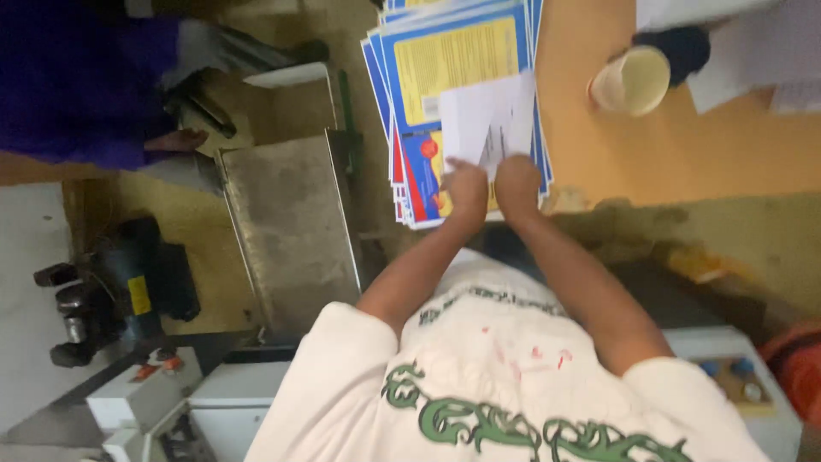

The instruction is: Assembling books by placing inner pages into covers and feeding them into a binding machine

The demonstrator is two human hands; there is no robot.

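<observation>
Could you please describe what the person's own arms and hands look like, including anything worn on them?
Both arms are bare from the short sleeves down. The left hand and right hand wear no gloves, and no watch, ring or bracelet shows. The sleeves belong to a cream T-shirt with a green curling design, dark lettering near the collar, and a few small red marks.

Hands (466,184): two, both on the sheets
Printed stack (457,51): one, sheet number cannot be told
White sheet (487,124): one
Cup (631,81): one
Metal plate (291,227): one
</observation>
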